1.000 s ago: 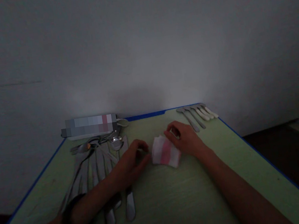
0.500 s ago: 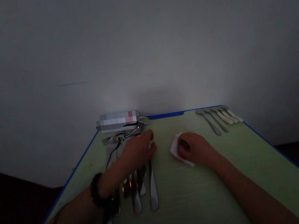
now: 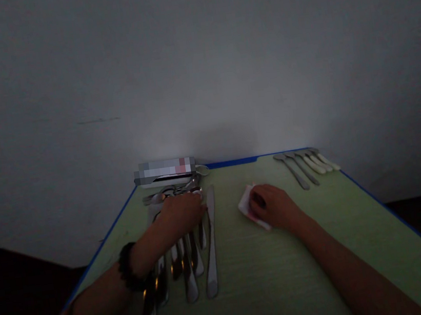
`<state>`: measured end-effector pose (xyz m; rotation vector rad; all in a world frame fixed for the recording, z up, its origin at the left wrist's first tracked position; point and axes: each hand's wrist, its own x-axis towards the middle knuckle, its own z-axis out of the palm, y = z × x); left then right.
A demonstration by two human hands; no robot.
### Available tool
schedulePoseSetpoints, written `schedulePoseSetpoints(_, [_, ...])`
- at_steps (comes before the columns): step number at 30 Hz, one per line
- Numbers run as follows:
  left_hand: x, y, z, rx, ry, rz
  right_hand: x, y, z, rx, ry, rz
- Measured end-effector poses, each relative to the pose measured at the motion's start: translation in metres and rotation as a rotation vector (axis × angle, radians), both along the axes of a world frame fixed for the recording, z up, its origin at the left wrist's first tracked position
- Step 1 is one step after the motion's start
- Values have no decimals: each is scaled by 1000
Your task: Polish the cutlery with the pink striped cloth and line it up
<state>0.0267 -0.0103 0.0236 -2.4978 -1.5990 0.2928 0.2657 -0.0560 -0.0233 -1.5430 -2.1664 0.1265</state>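
Note:
My left hand (image 3: pixel 184 211) reaches over a pile of metal cutlery (image 3: pixel 190 279) on the left of the table; its fingers are bent at the pile, and what they hold, if anything, is hidden. Just right of it lies a silver knife (image 3: pixel 212 250), its blade pointing away from me. My right hand (image 3: pixel 275 206) is closed on a folded white cloth (image 3: pixel 246 205) with a pinkish patch, which rests on the table right of the middle.
Several spoons or similar pieces (image 3: pixel 314 162), some white-handled, lie in a row at the back right of the green table (image 3: pixel 266 284). A blurred-out box (image 3: pixel 166 171) stands at the back left, against the wall (image 3: pixel 222 73).
My left hand has moved left, off the knife, whose blade now shows and whose handle lies slightly further left. My right hand has stayed at the cloth.

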Motion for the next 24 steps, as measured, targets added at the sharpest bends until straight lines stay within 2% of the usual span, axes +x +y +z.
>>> schedulePoseSetpoints(3, [-10,8,6,0,-48,10,1,0,0,-4,0,5])
schedulePoseSetpoints(5, [-20,16,12,54,-66,64,1,0,0,0,-3,8])
schedulePoseSetpoints(8, [-32,27,15,140,-23,78,1,1,-1,12,3,3])
schedulePoseSetpoints(13, [-36,34,8,120,-35,21,2,1,-1,19,8,4])
schedulePoseSetpoints(20, [-34,39,-10,50,-100,13,2,1,0,20,7,-6])
schedulePoseSetpoints(24, [-38,47,-4,-15,-183,4,1,0,1,13,9,-7])
